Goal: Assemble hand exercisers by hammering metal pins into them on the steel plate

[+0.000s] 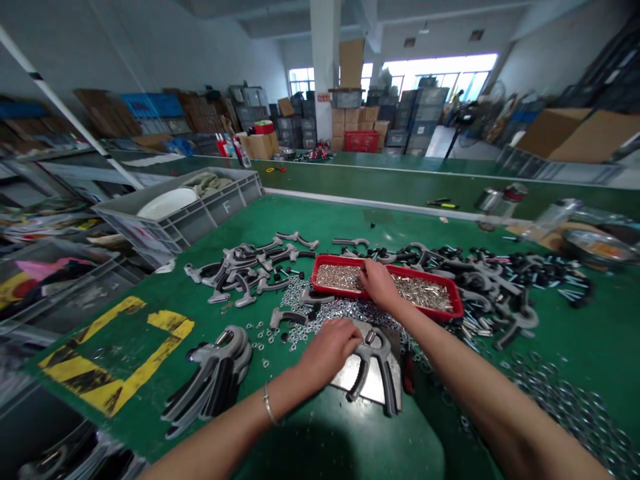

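Note:
My left hand (333, 350) lies over the head of a grey and black spring hand grip (375, 367), which rests on a flat metal plate (350, 380). My right hand (380, 283) reaches into a red plastic tray (340, 261) and touches a mass of small silver pins (423, 293). I cannot tell whether its fingers hold any. Loose steel nuts and washers (345, 310) lie between my hands. Stacked grips (215, 377) sit left of my left hand, and heaps of grip parts (245, 270) (480, 280) lie on both sides of the tray.
The green workbench (575, 333) carries steel rings (575, 407) at lower right and a steel bowl (597, 247) at far right. Yellow-black tape (115, 353) marks its left end. A grey crate (200, 213) stands at the left edge, beyond it another green bench.

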### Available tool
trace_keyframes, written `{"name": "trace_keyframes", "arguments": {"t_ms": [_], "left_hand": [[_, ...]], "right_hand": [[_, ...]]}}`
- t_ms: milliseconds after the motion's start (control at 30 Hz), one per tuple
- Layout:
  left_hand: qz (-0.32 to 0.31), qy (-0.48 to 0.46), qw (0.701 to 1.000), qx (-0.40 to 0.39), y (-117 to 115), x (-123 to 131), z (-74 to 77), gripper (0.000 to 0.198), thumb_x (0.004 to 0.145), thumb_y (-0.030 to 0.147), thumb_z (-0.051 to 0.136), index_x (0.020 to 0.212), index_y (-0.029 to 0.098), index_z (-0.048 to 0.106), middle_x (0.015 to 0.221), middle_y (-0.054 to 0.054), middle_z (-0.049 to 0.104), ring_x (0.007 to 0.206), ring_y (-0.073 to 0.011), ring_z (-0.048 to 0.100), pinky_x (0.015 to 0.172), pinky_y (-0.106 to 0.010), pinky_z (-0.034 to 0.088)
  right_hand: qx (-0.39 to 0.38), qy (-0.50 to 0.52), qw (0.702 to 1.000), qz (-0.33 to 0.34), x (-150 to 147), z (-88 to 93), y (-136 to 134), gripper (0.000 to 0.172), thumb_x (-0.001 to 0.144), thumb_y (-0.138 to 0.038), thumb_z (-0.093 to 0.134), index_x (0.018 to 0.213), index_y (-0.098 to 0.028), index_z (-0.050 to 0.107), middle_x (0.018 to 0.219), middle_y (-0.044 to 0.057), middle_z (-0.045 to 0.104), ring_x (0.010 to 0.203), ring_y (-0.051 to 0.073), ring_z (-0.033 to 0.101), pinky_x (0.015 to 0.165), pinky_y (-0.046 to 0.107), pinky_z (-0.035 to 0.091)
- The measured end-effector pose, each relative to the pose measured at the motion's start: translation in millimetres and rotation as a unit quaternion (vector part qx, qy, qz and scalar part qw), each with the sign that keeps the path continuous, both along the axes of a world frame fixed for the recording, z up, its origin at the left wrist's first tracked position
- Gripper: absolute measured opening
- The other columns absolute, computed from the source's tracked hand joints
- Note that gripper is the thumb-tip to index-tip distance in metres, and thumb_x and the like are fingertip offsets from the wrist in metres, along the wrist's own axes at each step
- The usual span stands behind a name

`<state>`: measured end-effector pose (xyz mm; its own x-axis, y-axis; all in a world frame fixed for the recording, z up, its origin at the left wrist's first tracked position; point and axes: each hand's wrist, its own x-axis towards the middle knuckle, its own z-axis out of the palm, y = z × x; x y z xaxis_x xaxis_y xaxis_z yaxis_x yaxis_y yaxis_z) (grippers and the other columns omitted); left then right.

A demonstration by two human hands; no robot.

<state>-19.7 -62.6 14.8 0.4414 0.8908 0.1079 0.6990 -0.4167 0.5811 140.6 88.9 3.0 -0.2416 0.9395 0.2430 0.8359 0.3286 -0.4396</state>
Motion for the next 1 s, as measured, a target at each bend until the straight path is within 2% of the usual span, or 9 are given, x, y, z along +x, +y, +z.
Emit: {"name": "trace_keyframes", "arguments": {"t_ms": [133,267,433,567,633,700,800,867,1000], "left_hand": [[-0.041,0.116,0.989,0.087,4,24,-22.1,0.017,0.097,0.026,0.052,0.093,0.017,0.065,0.094,-0.005,0.065,0.096,-0.0225,0.055,0.088,-0.038,0.039],[-0.053,0.180,0.969,0.161,6,30,-35.4,0.018,0.097,0.024,0.051,0.087,0.016,0.063,0.087,-0.005,0.063,0.092,-0.0234,0.053,0.086,-0.040,0.038],[-0.108,0.229,0.939,0.230,2,31,-32.4,0.019,0.097,0.019,0.048,0.087,0.015,0.063,0.086,-0.006,0.063,0.087,-0.0239,0.052,0.086,-0.043,0.038],[-0.171,0.269,0.912,0.258,2,33,-27.5,0.026,0.098,0.016,0.040,0.092,0.011,0.064,0.089,-0.009,0.063,0.085,-0.0246,0.052,0.087,-0.045,0.038],[-0.194,0.274,0.908,0.252,2,31,-26.8,0.028,0.099,0.017,0.038,0.093,0.010,0.064,0.090,-0.009,0.062,0.087,-0.0249,0.052,0.088,-0.045,0.038],[-0.199,0.255,0.919,0.225,3,27,-27.3,0.028,0.100,0.018,0.038,0.097,0.011,0.065,0.093,-0.009,0.063,0.091,-0.0245,0.052,0.089,-0.043,0.039],[-0.146,0.172,0.964,0.139,3,19,-29.9,0.027,0.101,0.023,0.040,0.105,0.017,0.065,0.099,-0.006,0.063,0.097,-0.0226,0.053,0.089,-0.039,0.040],[-0.109,0.107,0.986,0.070,4,14,-31.5,0.024,0.100,0.025,0.044,0.106,0.021,0.066,0.102,-0.004,0.064,0.100,-0.0215,0.053,0.091,-0.038,0.041],[-0.077,0.031,0.997,0.005,12,7,-29.1,0.019,0.095,0.028,0.054,0.108,0.020,0.066,0.109,-0.006,0.064,0.107,-0.0221,0.053,0.097,-0.038,0.041]], "right_hand": [[-0.029,0.114,0.993,0.015,20,8.7,-27,0.011,0.090,-0.027,0.052,0.092,-0.018,0.058,0.087,0.005,0.069,0.080,0.018,0.062,0.074,0.029,0.045],[-0.081,0.196,0.977,0.009,50,-0.4,-83,0.014,0.085,-0.033,0.055,0.082,-0.021,0.061,0.079,0.002,0.069,0.074,0.019,0.063,0.069,0.030,0.047],[-0.153,0.252,0.955,-0.025,75,-21.6,-151,0.015,0.085,-0.034,0.056,0.085,-0.021,0.063,0.070,0.001,0.067,0.059,0.018,0.061,0.057,0.030,0.048],[-0.211,0.296,0.931,-0.031,77,-32.2,-171,0.016,0.087,-0.035,0.057,0.084,-0.020,0.060,0.070,0.000,0.065,0.053,0.015,0.058,0.053,0.028,0.046],[-0.190,0.271,0.944,-0.018,74,-34.4,-172,0.018,0.089,-0.035,0.056,0.082,-0.020,0.060,0.071,0.001,0.065,0.059,0.017,0.060,0.057,0.029,0.047],[-0.153,0.235,0.960,-0.001,70,-35.1,-171,0.019,0.091,-0.034,0.054,0.080,-0.020,0.061,0.075,0.002,0.066,0.069,0.019,0.062,0.067,0.032,0.048],[-0.121,0.211,0.970,0.025,64,-34.8,-171,0.017,0.092,-0.031,0.053,0.082,-0.021,0.062,0.084,0.004,0.066,0.085,0.023,0.061,0.082,0.038,0.046],[-0.110,0.199,0.973,0.037,63,-34.5,-171,0.016,0.094,-0.030,0.050,0.085,-0.022,0.062,0.086,0.004,0.065,0.086,0.023,0.060,0.083,0.038,0.046],[-0.086,0.173,0.980,0.051,61,-34.5,-170,0.013,0.095,-0.028,0.050,0.087,-0.022,0.058,0.086,0.005,0.062,0.085,0.024,0.058,0.083,0.040,0.045]]}}
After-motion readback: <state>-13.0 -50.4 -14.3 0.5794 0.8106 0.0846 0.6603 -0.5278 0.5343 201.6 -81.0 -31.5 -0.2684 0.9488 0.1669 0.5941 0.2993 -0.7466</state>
